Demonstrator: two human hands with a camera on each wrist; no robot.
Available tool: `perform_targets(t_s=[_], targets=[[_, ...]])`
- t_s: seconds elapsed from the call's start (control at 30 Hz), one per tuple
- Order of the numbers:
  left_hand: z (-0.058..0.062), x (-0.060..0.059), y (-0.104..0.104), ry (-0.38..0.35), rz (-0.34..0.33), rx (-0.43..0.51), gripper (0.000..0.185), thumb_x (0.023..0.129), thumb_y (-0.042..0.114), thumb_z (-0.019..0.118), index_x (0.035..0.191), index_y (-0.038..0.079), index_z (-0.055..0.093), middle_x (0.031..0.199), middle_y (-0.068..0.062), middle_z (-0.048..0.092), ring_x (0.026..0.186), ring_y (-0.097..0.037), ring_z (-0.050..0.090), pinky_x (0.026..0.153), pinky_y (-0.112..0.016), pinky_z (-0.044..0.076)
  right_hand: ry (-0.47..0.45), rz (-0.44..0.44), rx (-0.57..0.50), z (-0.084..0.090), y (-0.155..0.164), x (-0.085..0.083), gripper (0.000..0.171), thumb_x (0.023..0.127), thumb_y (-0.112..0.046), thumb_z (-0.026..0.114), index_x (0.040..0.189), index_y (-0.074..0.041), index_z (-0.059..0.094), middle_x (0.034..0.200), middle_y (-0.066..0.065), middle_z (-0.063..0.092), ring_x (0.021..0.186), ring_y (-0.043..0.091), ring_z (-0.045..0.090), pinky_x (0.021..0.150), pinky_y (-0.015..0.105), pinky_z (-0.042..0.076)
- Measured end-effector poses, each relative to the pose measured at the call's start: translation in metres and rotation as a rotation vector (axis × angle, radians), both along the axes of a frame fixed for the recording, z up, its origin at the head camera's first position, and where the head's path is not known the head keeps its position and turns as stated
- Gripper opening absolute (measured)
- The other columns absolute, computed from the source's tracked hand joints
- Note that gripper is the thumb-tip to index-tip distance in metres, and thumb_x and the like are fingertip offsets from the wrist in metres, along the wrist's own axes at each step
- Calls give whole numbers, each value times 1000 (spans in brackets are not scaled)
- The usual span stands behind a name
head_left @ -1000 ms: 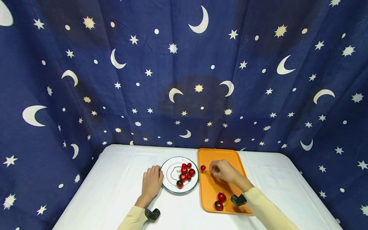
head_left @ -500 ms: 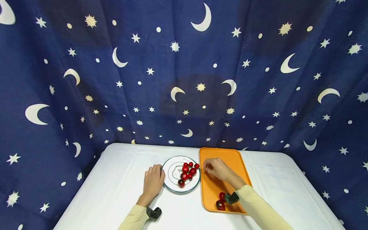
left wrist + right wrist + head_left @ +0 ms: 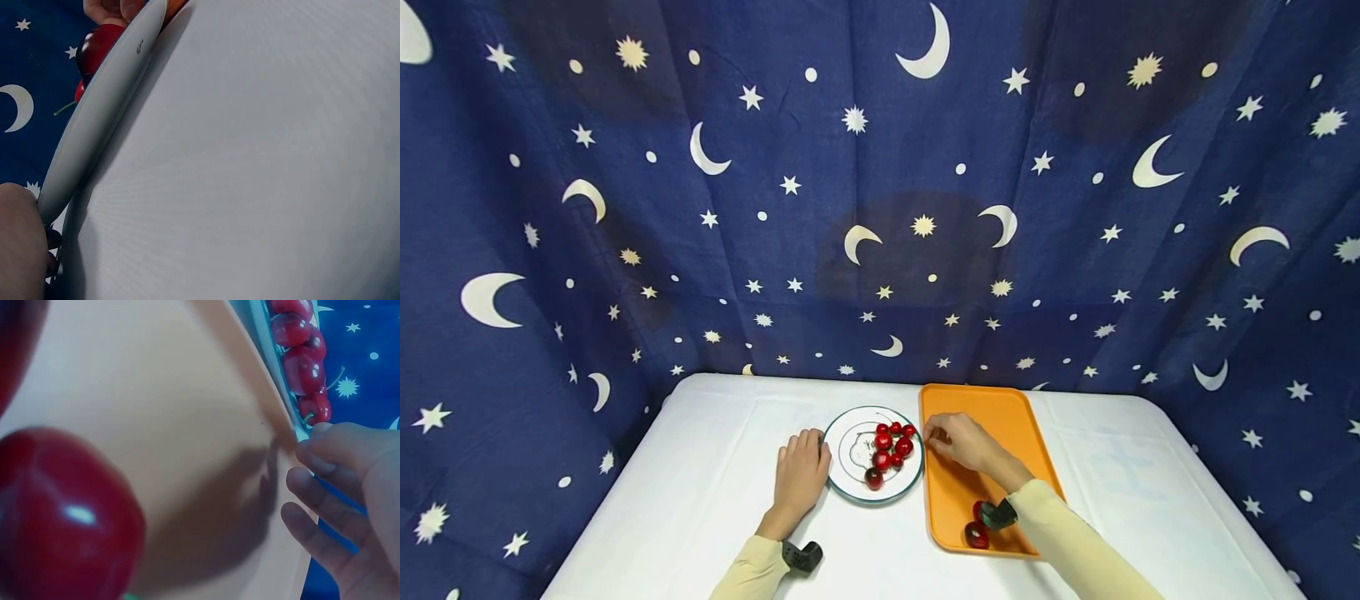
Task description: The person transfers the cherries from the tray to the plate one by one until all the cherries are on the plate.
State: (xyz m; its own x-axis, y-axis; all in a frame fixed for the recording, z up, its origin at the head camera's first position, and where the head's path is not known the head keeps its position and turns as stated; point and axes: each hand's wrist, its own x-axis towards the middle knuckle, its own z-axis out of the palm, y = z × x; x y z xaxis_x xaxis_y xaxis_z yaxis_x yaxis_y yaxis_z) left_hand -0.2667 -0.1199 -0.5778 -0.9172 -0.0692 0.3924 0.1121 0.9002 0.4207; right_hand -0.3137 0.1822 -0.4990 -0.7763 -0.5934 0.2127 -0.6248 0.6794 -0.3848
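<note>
Item: white plate (image 3: 837, 450) with a green rim, stood at the table (image 3: 715, 467) centre, holding a cluster of red cherries (image 3: 889, 446) heaped toward its 3 o'clock side.

Item: orange tray (image 3: 992, 417), just beside the plate at its 3 o'clock; two further cherries (image 3: 976, 533) lay at the tray's 6 o'clock end, close under the right wrist.

Left hand (image 3: 800, 477): lay flat on the white table at the plate's 9 o'clock, fingers relaxed, fingertips touching the rim, holding nothing.

Right hand (image 3: 962, 442): hovered over the tray's 10 o'clock corner, fingertips (image 3: 312, 464) at the plate's near rim beside the outermost cherry (image 3: 315, 407). Fingers loosely curled; whether they pinched a stem could not be told.

Backdrop: dark blue star-and-moon cloth (image 3: 880, 192) at 12 o'clock.
</note>
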Motion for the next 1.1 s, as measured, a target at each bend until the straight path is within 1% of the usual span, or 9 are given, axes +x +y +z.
perform_targets(t_s=[0.2,0.4,0.47,0.53,0.7,0.77,0.87,0.97,1.1], targets=[[-2,2,3,-5,-4,8,27,104,25,52,118,6,64,105,-10,65,90,-23,52,76,-36,34,-26,-10,7,-2,6,5,8,91,-3,72,96,-9,73,87,-1,73,77,4,59,74,23,55],[-4,5,5,37,-7,8,25,103,24,54,116,6,64,102,-10,65,88,-23,52,74,-36,34,-42,-30,9,-5,18,11,7,93,-5,70,97,-10,72,88,-2,74,76,3,60,71,22,53],[-5,6,5,48,-5,8,24,102,23,54,115,5,64,101,-10,65,87,-23,51,73,-36,34,-47,-24,14,-6,23,13,7,94,-5,69,97,-10,73,88,-2,74,76,2,59,71,22,53],[-6,7,5,45,-5,11,24,102,23,54,115,5,64,101,-10,64,87,-23,51,73,-36,33,-68,-10,27,-6,27,16,8,95,-6,68,97,-11,73,88,-3,75,75,0,58,71,21,51],[-7,8,5,29,-17,3,26,103,24,53,117,5,64,103,-9,64,88,-23,51,73,-35,33,-172,72,79,1,37,22,7,97,-11,67,99,-11,74,86,-5,74,71,-2,54,70,19,50],[-6,7,5,27,-17,1,26,104,24,52,117,5,64,103,-10,65,88,-23,52,74,-35,33,-213,107,110,6,40,24,7,98,-14,67,98,-11,73,82,-7,71,69,-3,52,68,19,49],[-3,3,3,10,-16,8,27,104,24,52,118,5,64,105,-11,65,91,-25,53,75,-36,34,-245,141,160,13,44,23,8,99,-17,67,96,-12,72,75,-10,65,65,-4,49,66,18,47],[2,0,1,-3,-13,14,28,104,24,52,119,4,63,108,-12,66,92,-26,54,76,-37,35,-299,173,179,19,50,23,10,99,-20,67,95,-13,72,72,-8,65,60,-4,48,63,17,45],[2,0,-2,-6,-18,18,28,105,25,51,120,4,63,109,-13,66,92,-26,54,76,-37,35,-397,201,172,22,59,26,11,98,-25,70,97,-14,71,74,-4,66,62,-2,49,63,16,43]])
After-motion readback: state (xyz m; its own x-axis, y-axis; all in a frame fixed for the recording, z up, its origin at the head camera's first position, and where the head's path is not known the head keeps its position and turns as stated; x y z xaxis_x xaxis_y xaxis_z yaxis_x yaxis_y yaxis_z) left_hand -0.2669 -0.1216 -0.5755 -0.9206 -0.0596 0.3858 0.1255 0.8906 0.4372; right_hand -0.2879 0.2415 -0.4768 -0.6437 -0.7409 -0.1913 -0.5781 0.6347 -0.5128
